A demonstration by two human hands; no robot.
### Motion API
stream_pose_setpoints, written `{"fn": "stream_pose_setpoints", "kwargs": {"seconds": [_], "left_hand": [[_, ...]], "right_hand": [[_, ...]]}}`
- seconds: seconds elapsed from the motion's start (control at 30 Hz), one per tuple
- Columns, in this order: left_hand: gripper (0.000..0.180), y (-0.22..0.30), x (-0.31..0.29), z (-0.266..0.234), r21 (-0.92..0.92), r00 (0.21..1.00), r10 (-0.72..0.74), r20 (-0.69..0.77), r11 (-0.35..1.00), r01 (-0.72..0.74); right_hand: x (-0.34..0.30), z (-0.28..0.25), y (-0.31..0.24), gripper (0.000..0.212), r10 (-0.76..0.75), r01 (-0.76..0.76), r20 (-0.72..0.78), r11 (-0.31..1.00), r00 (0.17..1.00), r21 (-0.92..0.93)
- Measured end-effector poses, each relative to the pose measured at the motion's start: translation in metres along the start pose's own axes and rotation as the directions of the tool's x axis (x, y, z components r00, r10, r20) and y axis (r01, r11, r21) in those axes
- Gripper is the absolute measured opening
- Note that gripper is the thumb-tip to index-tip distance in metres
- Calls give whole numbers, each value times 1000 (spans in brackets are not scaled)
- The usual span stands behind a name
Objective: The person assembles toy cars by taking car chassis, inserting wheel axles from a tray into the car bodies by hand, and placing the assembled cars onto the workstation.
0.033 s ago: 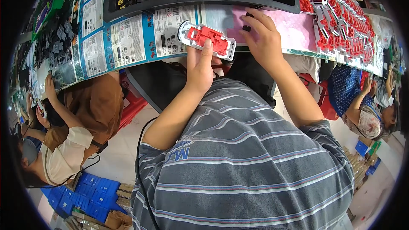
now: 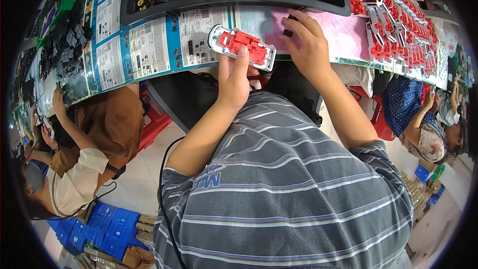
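Note:
My left hand (image 2: 233, 80) grips a toy car body (image 2: 249, 49), white with a red inner part facing up, its thumb pressed on the red part. The body is tilted, just above the table's near edge. To the right, my right hand (image 2: 309, 45) is closed with its fingertips on a small pair of black wheels (image 2: 288, 33). The axle between the wheels is mostly hidden by the fingers. A short gap separates the wheels from the car body.
Beyond my hands, a black tray (image 2: 239, 4) holds many wheel pairs, some with yellow hubs. Rows of red-and-white car bodies (image 2: 398, 30) lie at the right. Dark grey parts (image 2: 69, 50) are piled at the left. Co-workers sit on both sides, one in a brown apron (image 2: 112, 119).

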State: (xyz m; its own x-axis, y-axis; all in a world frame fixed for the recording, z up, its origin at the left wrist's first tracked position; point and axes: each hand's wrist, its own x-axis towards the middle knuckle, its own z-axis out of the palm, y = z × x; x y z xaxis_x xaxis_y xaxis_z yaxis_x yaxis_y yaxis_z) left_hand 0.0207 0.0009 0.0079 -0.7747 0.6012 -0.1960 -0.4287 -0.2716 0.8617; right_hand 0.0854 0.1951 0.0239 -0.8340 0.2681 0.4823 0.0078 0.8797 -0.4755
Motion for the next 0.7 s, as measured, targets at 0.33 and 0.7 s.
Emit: {"fn": "stream_pose_setpoints", "kwargs": {"seconds": [0.33, 0.7], "left_hand": [[40, -8, 1, 4, -50, 997, 71, 15, 996, -71], [40, -5, -4, 8, -9, 991, 123, 56, 992, -122]], "right_hand": [[-4, -14, -53, 59, 246, -317, 231, 880, 941, 353], [-9, -13, -53, 62, 245, -374, 351, 850, 904, 372]]}}
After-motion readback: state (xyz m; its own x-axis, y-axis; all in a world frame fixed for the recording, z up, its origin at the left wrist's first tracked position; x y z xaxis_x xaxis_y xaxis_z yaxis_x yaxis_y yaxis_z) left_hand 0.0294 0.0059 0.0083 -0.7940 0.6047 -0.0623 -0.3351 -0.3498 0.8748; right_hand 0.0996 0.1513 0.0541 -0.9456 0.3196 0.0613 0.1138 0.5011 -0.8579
